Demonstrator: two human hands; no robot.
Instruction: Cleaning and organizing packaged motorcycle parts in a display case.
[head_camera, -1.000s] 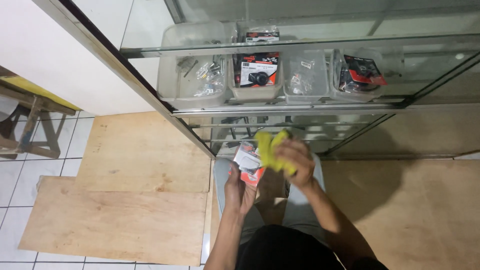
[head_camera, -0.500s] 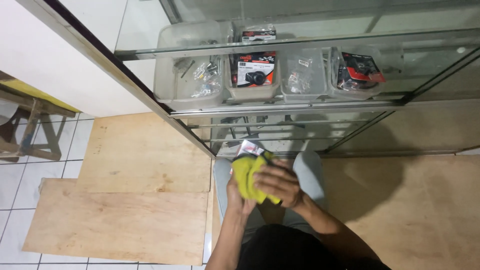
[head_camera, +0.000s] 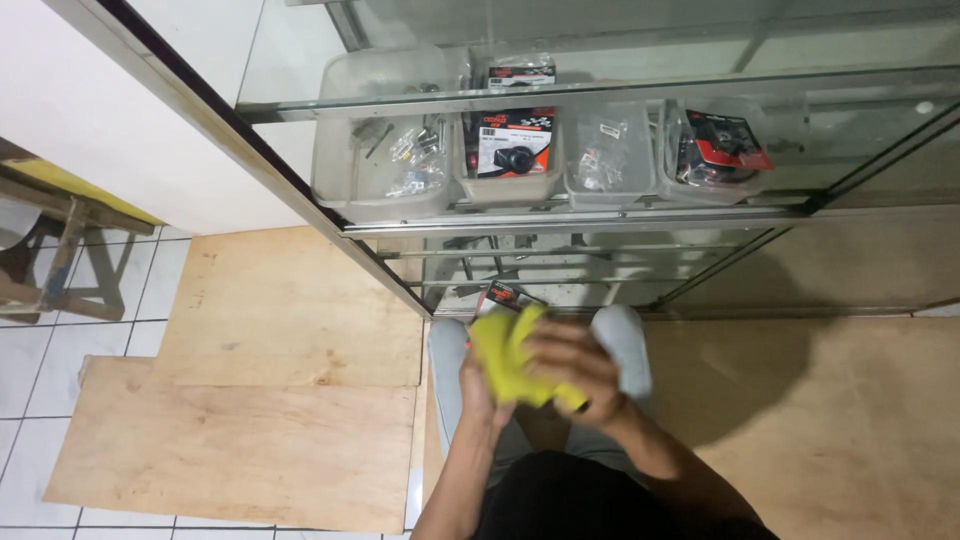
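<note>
The yellow cloth (head_camera: 508, 357) sits bunched between both hands, low in the view and just in front of the glass display cabinet (head_camera: 600, 215), below its bottom shelf edge. The right hand (head_camera: 570, 365) lies over the cloth from the right, fingers curled and spread across it, closed onto the fabric (motion blur softens the fingertips, so the exact grip is hard to read). The left hand (head_camera: 472, 378) comes up from underneath on the left, its palm cupped against the cloth; what shows of it looks closed around something, and a small red-and-black packet (head_camera: 497, 297) pokes out above the cloth toward the cabinet, so this hand probably supports the packet, though the hold itself is hidden.

The cloth's long axis runs slantwise, from upper left near the packet down to lower right under the right hand. The right hand covers more of it and is the nearer hand to it.

Inside the cabinet, above the hands, clear plastic bins (head_camera: 385, 160) stand in a row holding small bagged parts.
</note>
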